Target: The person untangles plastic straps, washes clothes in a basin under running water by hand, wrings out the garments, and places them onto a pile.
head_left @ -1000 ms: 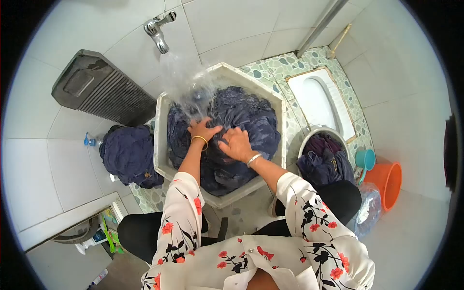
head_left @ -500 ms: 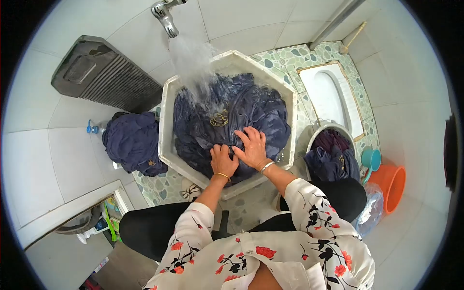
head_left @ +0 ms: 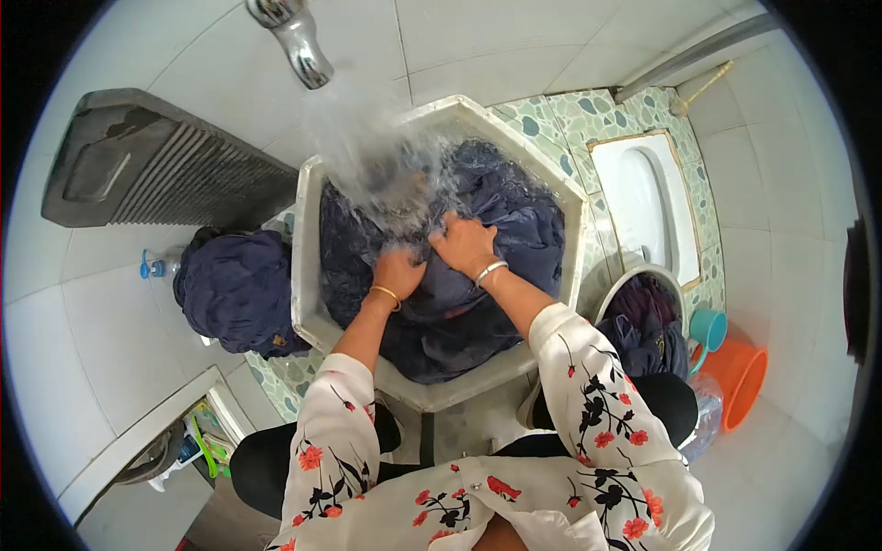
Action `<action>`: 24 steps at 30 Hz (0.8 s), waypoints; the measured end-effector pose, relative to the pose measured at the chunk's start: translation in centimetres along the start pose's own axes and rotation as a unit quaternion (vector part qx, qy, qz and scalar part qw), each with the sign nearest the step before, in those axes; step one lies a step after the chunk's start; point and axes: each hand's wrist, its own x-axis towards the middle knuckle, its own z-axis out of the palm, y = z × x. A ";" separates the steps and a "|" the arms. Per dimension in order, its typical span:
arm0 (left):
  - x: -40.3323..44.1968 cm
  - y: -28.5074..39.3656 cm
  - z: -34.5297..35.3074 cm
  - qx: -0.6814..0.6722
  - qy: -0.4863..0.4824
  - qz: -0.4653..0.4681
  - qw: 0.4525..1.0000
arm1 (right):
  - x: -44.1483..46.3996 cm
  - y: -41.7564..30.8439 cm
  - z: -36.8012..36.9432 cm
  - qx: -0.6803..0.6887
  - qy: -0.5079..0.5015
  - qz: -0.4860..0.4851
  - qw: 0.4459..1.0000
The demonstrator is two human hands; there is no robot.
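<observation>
Dark navy wet garments [head_left: 464, 340] fill a pale, many-sided basin [head_left: 577, 248] of water. My left hand [head_left: 400, 273] presses into the cloth at the basin's middle, its fingers curled and partly covered by splashing water. Beside it, my right hand [head_left: 464, 246] grips a fold of the same cloth, fingers bent. Water pours from a chrome tap [head_left: 308, 60] onto the cloth just beyond both hands, and the foam hides part of the garment there.
A dark washboard [head_left: 175, 165] leans on the wall at left, above a heap of navy clothes [head_left: 239, 289]. To the right are a squat toilet [head_left: 648, 202], a bucket of clothes [head_left: 643, 321], a teal dipper [head_left: 707, 328], an orange bucket [head_left: 740, 381] and a clear plastic container [head_left: 706, 413].
Both hands have moved forward, toward the stream, pushing the cloth with them. The gold emblem on the garment is now obscured by splashing water. The view has shifted slightly.
</observation>
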 end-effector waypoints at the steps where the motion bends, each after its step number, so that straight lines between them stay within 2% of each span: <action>1: 0.9 -0.2 -0.5 0.018 -0.027 0.000 0.999 | 0.7 -0.4 -0.4 -0.007 -0.029 0.031 0.999; 3: 2.5 -1.9 -0.4 0.000 -0.033 -0.009 0.999 | 2.1 0.0 -0.3 0.016 -0.013 0.038 0.999; 5: 3.7 -3.7 0.9 0.113 -0.033 0.157 0.981 | 2.6 0.4 -0.5 0.057 -0.031 0.066 0.996; 6: 3.2 -3.2 0.7 0.114 -0.032 0.161 0.980 | 2.5 1.0 -0.2 0.091 -0.013 0.062 0.994; 8: 1.0 -2.1 0.7 -0.131 0.043 0.024 0.990 | 0.7 2.2 0.2 0.129 -0.005 0.036 0.991; 9: 0.1 -1.4 0.7 -0.130 0.048 0.032 0.990 | 0.2 2.8 0.2 0.163 0.004 0.003 0.987; 10: -1.4 -0.6 1.0 -0.192 0.074 -0.035 0.978 | -0.5 3.8 1.1 0.214 0.052 -0.027 0.975; 11: -3.0 0.1 1.5 -0.253 0.097 -0.104 0.957 | -2.2 4.1 0.6 0.213 0.058 -0.031 0.975; 12: -4.3 0.3 2.4 -0.285 0.135 -0.095 0.944 | -4.1 4.3 -0.1 0.329 0.016 0.016 0.944; 13: -5.2 -0.1 3.9 -0.250 0.206 -0.082 0.942 | -6.0 4.4 -0.6 0.439 -0.030 0.062 0.896; 14: -6.6 0.3 4.1 -0.208 0.208 -0.094 0.951 | -8.0 4.3 -1.1 0.492 -0.028 0.053 0.868; 15: -8.2 1.4 3.5 -0.162 0.212 -0.099 0.959 | -9.6 5.2 -0.3 0.498 -0.020 0.047 0.866; 16: -8.9 1.7 3.1 -0.159 0.212 -0.095 0.959 | -9.8 6.5 1.6 0.513 0.036 -0.012 0.858; 17: -9.2 2.2 2.2 -0.146 0.154 -0.112 0.971 | -10.5 6.6 1.9 0.524 0.093 -0.073 0.843; 18: -9.8 2.7 1.3 -0.131 0.095 -0.130 0.978 | -11.2 6.8 2.1 0.554 0.085 -0.046 0.827; 19: -10.5 3.3 0.7 -0.127 0.098 -0.127 0.979 | -11.7 6.9 2.2 0.558 0.088 -0.050 0.824; 21: -12.0 4.7 -0.8 -0.193 0.111 -0.099 0.970 | -12.4 7.1 1.9 0.510 0.104 -0.015 0.854; 22: -12.7 5.1 -1.7 -0.189 0.114 -0.097 0.970 | -12.5 7.1 1.9 0.508 0.116 0.029 0.853; 23: -13.5 6.5 -3.8 -0.231 0.085 -0.098 0.964 | -13.0 7.0 1.2 0.511 0.117 0.026 0.851; 24: -14.2 7.9 -5.9 -0.274 0.054 -0.098 0.955 | -13.7 6.9 0.2 0.556 0.124 0.044 0.820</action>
